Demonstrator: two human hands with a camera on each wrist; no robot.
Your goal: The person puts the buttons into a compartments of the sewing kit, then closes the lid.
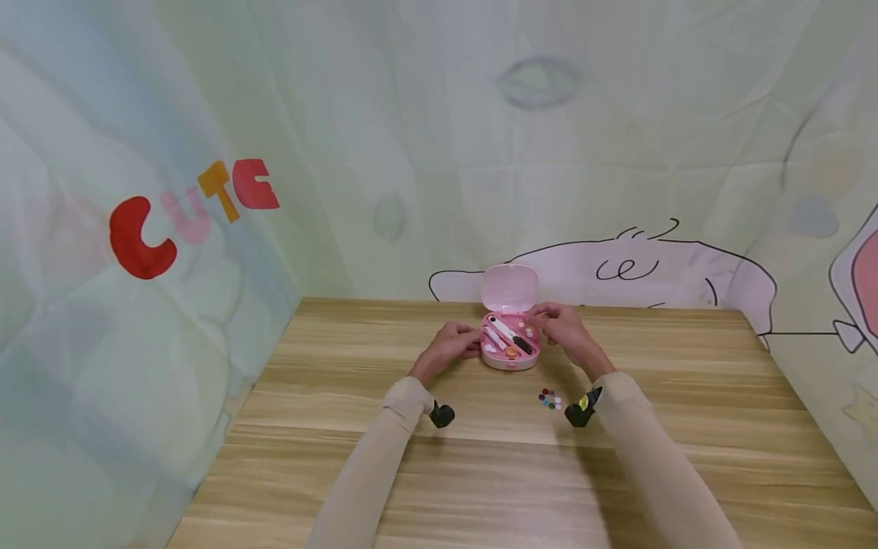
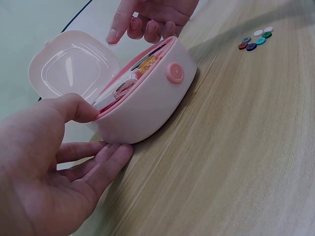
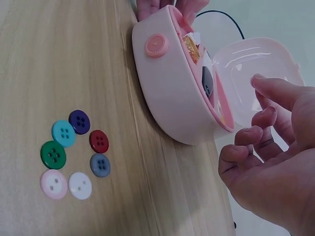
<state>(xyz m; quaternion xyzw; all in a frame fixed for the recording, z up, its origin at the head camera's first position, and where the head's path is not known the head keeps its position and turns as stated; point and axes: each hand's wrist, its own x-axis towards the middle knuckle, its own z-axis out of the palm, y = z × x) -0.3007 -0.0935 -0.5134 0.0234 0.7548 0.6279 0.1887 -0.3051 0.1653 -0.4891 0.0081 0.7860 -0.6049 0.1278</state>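
Observation:
A pink sewing box [image 1: 495, 364] stands near the back of the table with its clear pinkish lid [image 1: 510, 286] raised. Inside it lie a white-and-black tool [image 1: 504, 329], a small orange item [image 2: 146, 64] and some small pale pieces. My left hand [image 1: 447, 349] holds the box's left end, thumb on the rim and fingers against the lower side. At the right end my right hand [image 3: 280, 152] hovers by the raised lid, fingers loosely bent. Nothing shows between its fingertips. Several loose buttons, including a green one [image 3: 53, 154], lie on the table in front of the box.
The wooden table [image 1: 480, 473] reaches back to a printed fabric backdrop [image 1: 411, 152] just behind the box. Another fabric wall [image 1: 89, 343] runs along the left side. Dark wrist cameras hang below both wrists.

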